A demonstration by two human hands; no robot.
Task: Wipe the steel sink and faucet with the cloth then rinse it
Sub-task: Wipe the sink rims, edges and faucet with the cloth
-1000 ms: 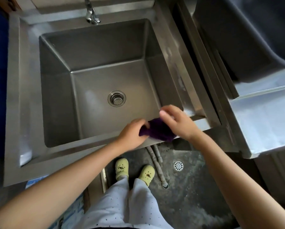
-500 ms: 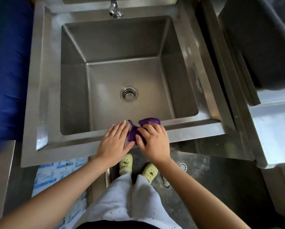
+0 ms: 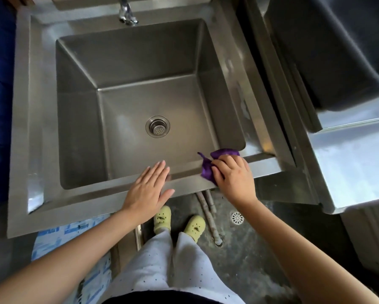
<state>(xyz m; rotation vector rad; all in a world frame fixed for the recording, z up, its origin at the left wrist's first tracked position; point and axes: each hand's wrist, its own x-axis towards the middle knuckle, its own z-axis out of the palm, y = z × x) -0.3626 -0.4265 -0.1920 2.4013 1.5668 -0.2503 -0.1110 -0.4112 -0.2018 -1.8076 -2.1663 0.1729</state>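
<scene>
Brushed steel fills my view: a deep, square steel sink (image 3: 21, 128) with a wide flat rim and sharp folded corners. Its walls are dull and streaky. A round perforated drain strainer (image 3: 157, 126) sits in the middle of the basin floor. At the back edge I see the shiny chrome tip of the faucet (image 3: 127, 14).

On the front rim, the left hand (image 3: 148, 191) lies flat, its grip spread with fingers straight and side by side, holding nothing. The right hand (image 3: 233, 178) is near the front right corner, its grip curled over the purple cloth (image 3: 224, 152). It presses the cloth onto the rim, and soft crumpled folds poke out past the fingertips toward the basin.

To the right is a neighbouring steel tabletop (image 3: 348, 161), smooth and pale with glare. Below the rim I see rough concrete floor (image 3: 250, 260), a round white floor drain (image 3: 237, 217), two grimy hoses (image 3: 208, 216) and yellow-green slippers (image 3: 162, 218). A blue-and-white printed sheet (image 3: 52, 238) lies under the sink, but I can't read its writing.
</scene>
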